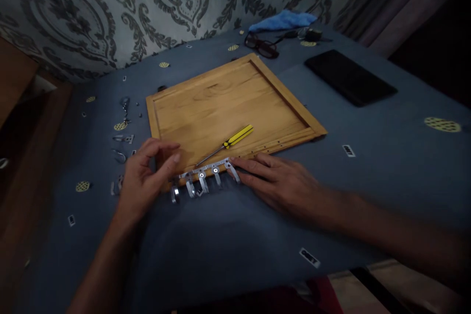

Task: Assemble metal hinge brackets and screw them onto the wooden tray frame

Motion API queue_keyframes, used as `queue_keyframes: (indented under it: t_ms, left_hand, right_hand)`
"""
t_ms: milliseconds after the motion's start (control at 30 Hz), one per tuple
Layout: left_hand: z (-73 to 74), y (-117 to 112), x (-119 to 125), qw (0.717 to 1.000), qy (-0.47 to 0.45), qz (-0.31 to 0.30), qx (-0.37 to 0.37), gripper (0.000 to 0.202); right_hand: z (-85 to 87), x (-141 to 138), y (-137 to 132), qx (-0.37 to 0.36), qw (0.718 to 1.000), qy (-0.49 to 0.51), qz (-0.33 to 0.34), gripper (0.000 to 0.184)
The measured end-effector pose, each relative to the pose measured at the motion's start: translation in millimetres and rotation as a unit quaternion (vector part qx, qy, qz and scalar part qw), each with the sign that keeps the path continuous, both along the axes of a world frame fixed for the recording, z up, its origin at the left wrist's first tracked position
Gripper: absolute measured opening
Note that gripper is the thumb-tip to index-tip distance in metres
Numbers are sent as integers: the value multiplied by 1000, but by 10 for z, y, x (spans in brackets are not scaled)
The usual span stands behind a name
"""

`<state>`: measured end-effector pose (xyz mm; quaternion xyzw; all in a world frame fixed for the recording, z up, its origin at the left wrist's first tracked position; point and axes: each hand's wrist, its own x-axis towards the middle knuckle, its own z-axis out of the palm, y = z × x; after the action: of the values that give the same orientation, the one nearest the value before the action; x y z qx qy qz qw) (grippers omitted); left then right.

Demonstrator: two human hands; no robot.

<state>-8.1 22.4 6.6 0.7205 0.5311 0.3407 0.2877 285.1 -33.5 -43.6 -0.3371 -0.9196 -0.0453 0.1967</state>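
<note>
A framed wooden panel [221, 100] lies flat on the blue cloth. Along its near edge runs a row of silver metal hooks [202, 181], some with screw heads showing. My right hand [279, 179] has its fingertips on the rightmost metal hook [232, 170]; its thumb is hidden. Over the panel's near left corner is my left hand [147, 171], thumb and index finger apart, nothing between them. A yellow-handled screwdriver [239, 136] rests on the panel, its tip close to the hook row. Small dark holes dot the frame to the right of the hooks.
Left of the panel lie loose hooks [124, 139] and small metal bits. Glasses [262, 45], a blue cloth [283, 20] and a black flat tablet-like object [350, 77] are at the back right. A patterned wall [184, 0] rises behind; wooden furniture [22, 78] stands left.
</note>
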Motion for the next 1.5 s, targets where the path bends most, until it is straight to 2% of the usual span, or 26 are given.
queue_keyframes:
  t_ms: [133,300,600,1233,1500]
  left_hand:
    - [5,-136,161,982,107,-103,117,30]
    - [-66,-296,350,952,196,-150,182,53]
    - [-133,-291,376,947,217,-153,183,53]
    - [-121,-339,384,944,243,-139,174,54]
    - [-102,-359,369,944,244,-147,168,52]
  right_hand:
    - [19,-18,11,11,1000,7,-1,39]
    - [35,-36,6,11,1000,17,-4,34]
    - [33,-48,-21,13,1000,18,-4,32]
    - [5,-35,-36,7,1000,16,-9,37]
    - [40,-33,-39,-21,1000,4,-3,39]
